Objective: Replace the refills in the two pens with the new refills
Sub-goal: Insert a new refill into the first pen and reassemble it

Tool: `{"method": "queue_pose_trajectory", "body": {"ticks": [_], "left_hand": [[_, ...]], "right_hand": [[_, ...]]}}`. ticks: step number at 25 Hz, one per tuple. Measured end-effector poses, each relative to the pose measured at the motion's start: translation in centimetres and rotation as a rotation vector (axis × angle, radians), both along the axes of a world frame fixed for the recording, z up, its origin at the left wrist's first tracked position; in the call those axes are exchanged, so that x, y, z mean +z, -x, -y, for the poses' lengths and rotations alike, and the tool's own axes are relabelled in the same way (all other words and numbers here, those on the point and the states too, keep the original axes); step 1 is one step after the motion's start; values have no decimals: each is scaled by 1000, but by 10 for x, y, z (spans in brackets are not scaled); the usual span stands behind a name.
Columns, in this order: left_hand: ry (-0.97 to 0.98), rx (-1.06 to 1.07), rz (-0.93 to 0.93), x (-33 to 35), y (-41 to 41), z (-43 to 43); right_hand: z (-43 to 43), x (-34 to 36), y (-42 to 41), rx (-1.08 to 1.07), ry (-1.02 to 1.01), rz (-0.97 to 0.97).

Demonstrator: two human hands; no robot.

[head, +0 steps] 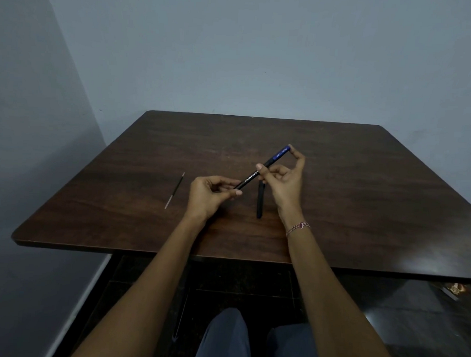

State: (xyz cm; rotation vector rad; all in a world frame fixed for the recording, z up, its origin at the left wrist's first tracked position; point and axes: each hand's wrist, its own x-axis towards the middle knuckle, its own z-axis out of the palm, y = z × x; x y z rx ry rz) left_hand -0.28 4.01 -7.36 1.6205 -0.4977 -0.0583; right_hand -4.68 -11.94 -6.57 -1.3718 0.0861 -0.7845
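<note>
A pen with a black barrel and a blue cap (262,168) is held slanted above the dark wooden table (364,190). My left hand (209,196) pinches its lower black end. My right hand (284,181) grips the middle with thumb and fingers, and its index fingertip touches the blue cap's far end. A second, all-black pen (260,204) lies on the table below my right hand, partly hidden by it. A thin refill (174,190) lies on the table to the left of my left hand.
A grey wall stands behind and to the left of the table. My knees show under the near table edge. A small object (453,289) lies on the dark floor at the right.
</note>
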Motion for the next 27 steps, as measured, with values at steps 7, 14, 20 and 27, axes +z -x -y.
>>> {"method": "queue_pose_trajectory", "body": {"ticks": [7, 14, 20, 27], "left_hand": [[33, -37, 7, 3, 2, -2], [8, -55, 10, 6, 4, -2], [1, -36, -15, 11, 12, -2], [-86, -141, 26, 27, 41, 23]], "right_hand": [[-1, 8, 3, 34, -74, 28], [0, 7, 2, -29, -78, 1], [4, 13, 3, -59, -19, -149], [43, 38, 25, 63, 33, -332]]}}
